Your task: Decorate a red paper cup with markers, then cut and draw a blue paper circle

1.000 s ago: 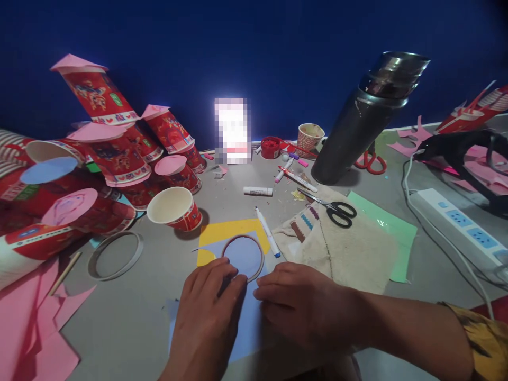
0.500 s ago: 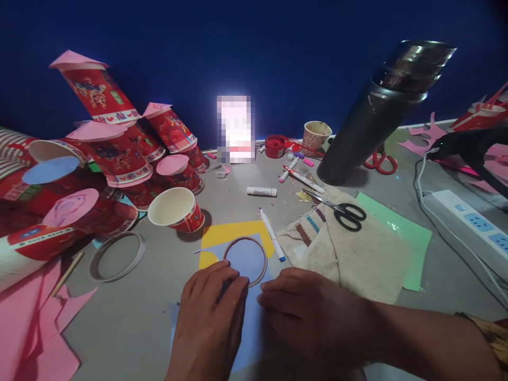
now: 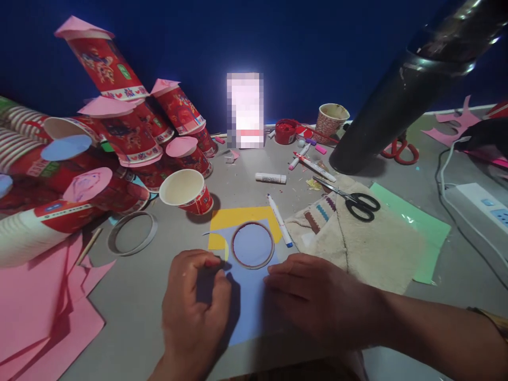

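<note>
See cup (image 3: 186, 193) upright | hold left hand (image 3: 186, 307) loosely curled, thumb and forefinger parted, empty | see ring (image 3: 253, 267) flat on blue paper (image 3: 248, 304), just beyond both hands | hold right hand (image 3: 313, 296) fingers bent together, cannot tell if empty | see scissors (image 3: 347, 197) on cloth (image 3: 377, 248)

This looks like a craft workspace, though whether in a home or a classroom is unclear: a grey table (image 3: 137, 301) against a dark blue wall (image 3: 178, 37) bears stacked red paper cups (image 3: 127, 137), black-handled scissors (image 3: 347, 197), a blue-tipped marker (image 3: 279, 219), cut pink paper (image 3: 51, 333) and blue paper (image 3: 246, 323).
</note>
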A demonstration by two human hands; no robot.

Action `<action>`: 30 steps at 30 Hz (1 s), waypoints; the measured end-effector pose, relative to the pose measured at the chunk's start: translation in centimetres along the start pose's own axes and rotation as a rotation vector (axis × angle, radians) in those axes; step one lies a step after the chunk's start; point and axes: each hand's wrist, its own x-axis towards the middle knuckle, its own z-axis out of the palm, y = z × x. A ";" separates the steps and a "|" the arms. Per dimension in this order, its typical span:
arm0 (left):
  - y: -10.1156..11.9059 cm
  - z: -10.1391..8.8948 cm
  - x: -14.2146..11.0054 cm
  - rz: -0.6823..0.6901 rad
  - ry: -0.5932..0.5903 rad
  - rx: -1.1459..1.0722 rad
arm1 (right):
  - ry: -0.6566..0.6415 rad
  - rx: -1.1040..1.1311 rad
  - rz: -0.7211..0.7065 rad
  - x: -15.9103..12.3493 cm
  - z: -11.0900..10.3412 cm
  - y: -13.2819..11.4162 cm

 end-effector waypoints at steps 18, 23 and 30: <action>0.1 1.3 -0.8 0.260 -0.167 0.112 | 0.123 0.079 0.110 0.4 0.7 -0.4; -0.4 1.3 -1.1 0.279 -0.195 0.096 | 0.134 0.039 0.064 0.4 0.8 -0.3; -0.9 1.2 -1.1 0.296 -0.220 0.103 | 0.094 0.040 0.113 0.3 0.8 -0.4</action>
